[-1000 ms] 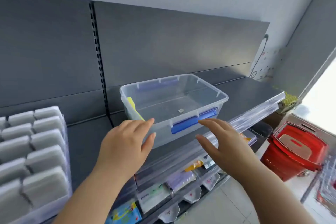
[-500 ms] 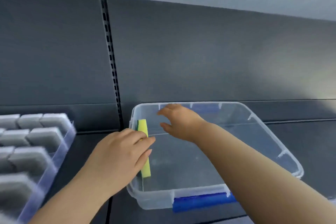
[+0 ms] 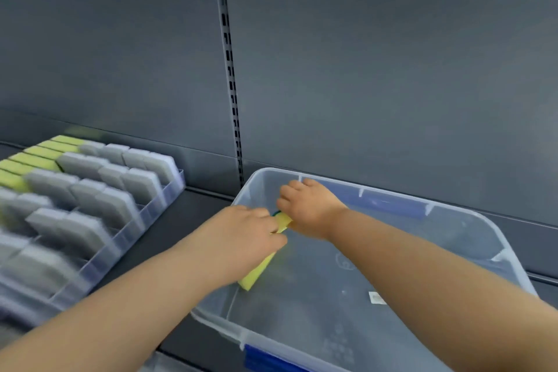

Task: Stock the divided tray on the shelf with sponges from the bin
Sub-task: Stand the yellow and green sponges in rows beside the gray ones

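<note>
The clear bin (image 3: 317,320) sat on the dark shelf (image 3: 187,220) at about 4 o'clock in the view, and one yellow sponge (image 3: 258,275) with a green scouring face stood on its long edge inside it, against the wall at the bin's 9 o'clock side. The left hand (image 3: 238,238) came over that wall and covered the sponge's middle. Its grip was narrow, the fingers curled down over the top edge and holding the sponge, so that only the near end showed below the hand at 6 o'clock and a short piece of the far end showed at 1 o'clock. The right hand (image 3: 308,208) reached across the bin towards its 11 o'clock corner and lay just past the left hand, its fingers curled downward at the sponge's far end. That end ran under the thumb side and touched the hand, but I could not tell whether this grip had closed on it. A small white sticker (image 3: 377,297) lay on the bin floor at 3 o'clock from the sponge, and a blue latch (image 3: 262,356) sat on the near wall. At 9 o'clock from the bin, near it but apart, stood the divided tray (image 3: 157,211), its lanes filled with grey sponges (image 3: 81,166) and, at the tray's far left, yellow sponges (image 3: 39,157), all blurred.
</note>
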`<action>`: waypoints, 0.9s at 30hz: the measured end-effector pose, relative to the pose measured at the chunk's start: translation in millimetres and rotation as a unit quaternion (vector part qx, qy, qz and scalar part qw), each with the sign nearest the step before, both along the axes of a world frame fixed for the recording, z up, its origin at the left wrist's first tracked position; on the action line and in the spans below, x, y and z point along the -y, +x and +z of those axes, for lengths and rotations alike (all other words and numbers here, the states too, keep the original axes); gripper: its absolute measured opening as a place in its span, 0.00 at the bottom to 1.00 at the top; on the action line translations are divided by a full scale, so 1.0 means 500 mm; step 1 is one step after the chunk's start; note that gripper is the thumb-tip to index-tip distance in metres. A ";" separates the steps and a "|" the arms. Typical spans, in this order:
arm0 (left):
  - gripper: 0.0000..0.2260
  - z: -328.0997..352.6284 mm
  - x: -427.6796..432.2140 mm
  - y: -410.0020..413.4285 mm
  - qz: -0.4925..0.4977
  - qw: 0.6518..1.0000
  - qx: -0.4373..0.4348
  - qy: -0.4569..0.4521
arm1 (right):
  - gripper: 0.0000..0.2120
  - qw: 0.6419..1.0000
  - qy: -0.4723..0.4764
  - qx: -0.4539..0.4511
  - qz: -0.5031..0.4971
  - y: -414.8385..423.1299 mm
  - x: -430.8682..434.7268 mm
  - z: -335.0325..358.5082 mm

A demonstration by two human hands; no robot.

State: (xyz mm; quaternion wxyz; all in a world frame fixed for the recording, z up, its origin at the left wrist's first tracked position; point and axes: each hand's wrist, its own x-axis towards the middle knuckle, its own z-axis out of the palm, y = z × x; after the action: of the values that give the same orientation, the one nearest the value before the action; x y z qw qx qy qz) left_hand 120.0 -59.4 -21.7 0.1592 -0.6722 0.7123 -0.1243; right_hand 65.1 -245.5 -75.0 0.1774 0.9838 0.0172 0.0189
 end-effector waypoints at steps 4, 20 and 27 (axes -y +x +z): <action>0.13 -0.042 0.060 -0.002 -0.005 0.992 0.036 0.119 | 0.15 0.996 0.055 0.040 -0.052 -0.128 0.027 0.049; 0.28 -0.076 0.208 -0.033 0.094 0.981 -0.106 0.129 | 0.19 0.922 0.208 0.129 -0.299 -0.374 0.020 0.072; 0.18 -0.015 0.176 -0.083 0.044 0.963 -0.258 -0.072 | 0.18 0.901 0.253 0.150 -0.318 -0.377 0.028 0.085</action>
State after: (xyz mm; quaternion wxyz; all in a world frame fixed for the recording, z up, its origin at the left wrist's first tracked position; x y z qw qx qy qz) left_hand 78.4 -147.6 -29.3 -0.0734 -0.7217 0.6883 0.0091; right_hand -123.2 -259.4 -32.4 -0.0808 0.9341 -0.3290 0.1124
